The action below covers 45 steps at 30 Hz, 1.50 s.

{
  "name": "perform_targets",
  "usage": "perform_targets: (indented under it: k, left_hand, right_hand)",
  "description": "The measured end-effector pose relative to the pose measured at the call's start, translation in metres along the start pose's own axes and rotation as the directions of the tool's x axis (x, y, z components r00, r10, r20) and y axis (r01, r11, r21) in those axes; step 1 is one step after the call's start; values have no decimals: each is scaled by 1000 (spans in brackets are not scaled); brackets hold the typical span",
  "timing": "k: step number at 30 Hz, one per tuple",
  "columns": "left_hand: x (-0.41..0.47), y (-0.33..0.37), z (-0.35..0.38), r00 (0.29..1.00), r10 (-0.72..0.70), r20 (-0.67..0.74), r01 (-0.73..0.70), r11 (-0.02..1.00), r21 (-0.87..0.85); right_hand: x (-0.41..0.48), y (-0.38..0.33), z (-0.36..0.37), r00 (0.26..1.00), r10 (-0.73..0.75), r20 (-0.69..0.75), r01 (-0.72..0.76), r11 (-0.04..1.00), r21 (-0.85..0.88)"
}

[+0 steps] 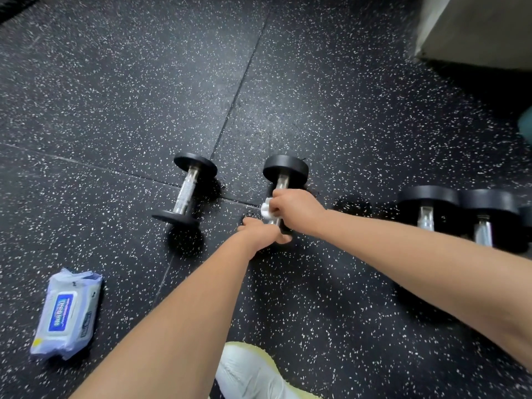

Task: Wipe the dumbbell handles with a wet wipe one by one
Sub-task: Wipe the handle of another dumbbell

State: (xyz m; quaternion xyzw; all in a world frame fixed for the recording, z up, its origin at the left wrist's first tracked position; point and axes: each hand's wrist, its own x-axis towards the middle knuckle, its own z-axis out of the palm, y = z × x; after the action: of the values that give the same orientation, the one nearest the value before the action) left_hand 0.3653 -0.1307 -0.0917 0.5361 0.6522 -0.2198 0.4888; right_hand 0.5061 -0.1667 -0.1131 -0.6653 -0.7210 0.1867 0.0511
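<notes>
The right hand (296, 210) is clenching one white wipe (266, 210) round the handle (282, 181) of a dumbbell (285, 169), the left hand (263, 231) is clasping its near end, and four dumbbells (185, 191) and one wipe pack (67, 313) are lying on the floor (115, 82).

- This looks like a gym, or possibly a home workout room; the view shows little beyond the ground.
- The floor (115, 96) is black rubber flecked with white, laid in large tiles with seams (241, 82) between them.
- Short black-ended weights lie in a row on it: a left dumbbell (184, 194), a middle dumbbell (285, 171) and a pair of dumbbells (431, 197) side by side on the right.
- A pack of wipes (67, 313) lies near left.
- A pale sports shoe (250, 372) shows at the near edge.
</notes>
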Motion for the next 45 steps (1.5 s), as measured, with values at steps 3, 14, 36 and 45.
perform_targets:
  k: [3,14,36,45]
  left_hand:
    - [-4,1,1,1000,18,10,-18,1000,-2]
    - [-12,7,10,999,40,-4,-40,996,82]
    - [-17,6,19,997,68,-38,-62,989,137]
    - [-10,2,22,992,109,-70,-103,991,85]
  right_hand:
    - [7,13,-8,996,-87,30,89,995,-43]
    - [-11,9,2,998,-69,13,69,997,-37]
    - [10,30,-25,998,29,-64,-38,987,-157]
    - [-21,12,-2,995,-103,13,104,986,-132]
